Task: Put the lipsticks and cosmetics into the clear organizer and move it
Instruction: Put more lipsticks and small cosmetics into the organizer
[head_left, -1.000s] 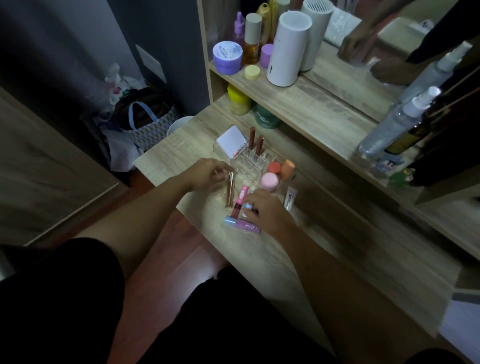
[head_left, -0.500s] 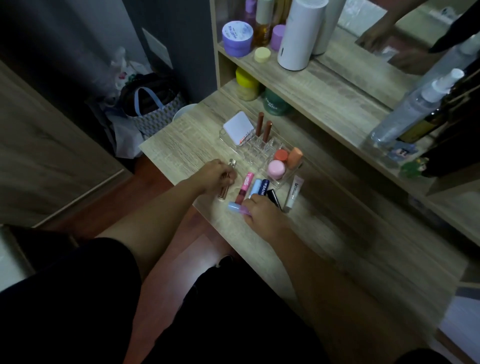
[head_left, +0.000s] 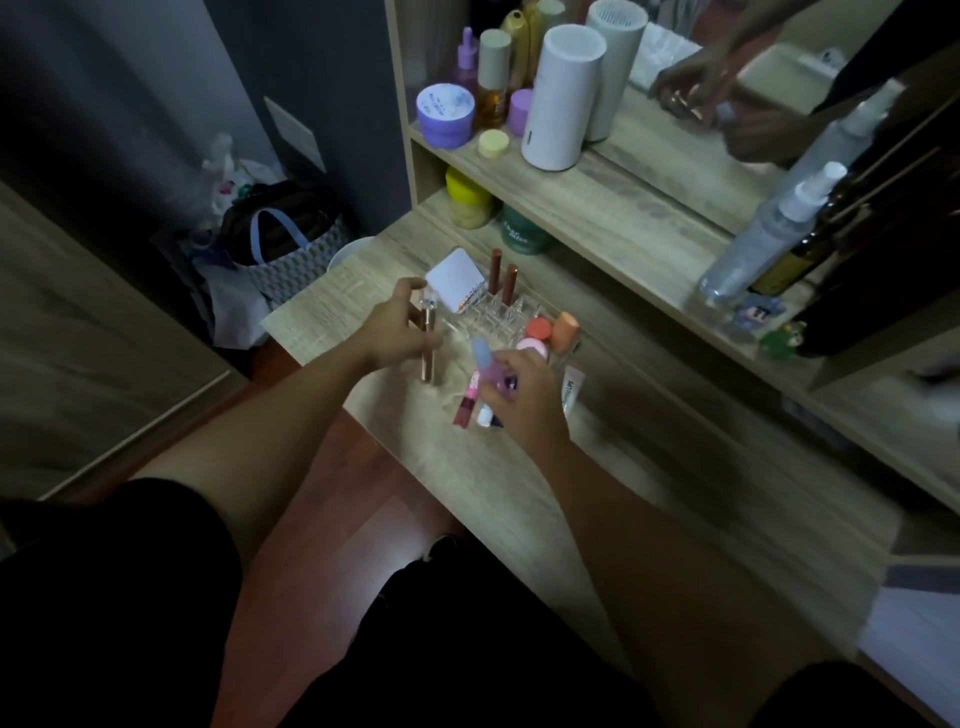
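Now left hand (head_left: 397, 332) gripping rose-gold tube (head_left: 428, 340), right hand (head_left: 524, 397) gripping lilac tube (head_left: 485, 364)

Dim room, dark vignetted corners, motion-blurred hands, wide-angle edge distortion

A white cylinder (head_left: 561, 98) is standing on the wooden shelf (head_left: 613, 208), and a purple jar (head_left: 445, 115) and a small yellow lid (head_left: 493, 144) are sitting to its left. A clear spray bottle (head_left: 763, 241) is standing further right. On the floor, a patterned bag (head_left: 291, 249) is leaning near the dark wall (head_left: 311, 67).
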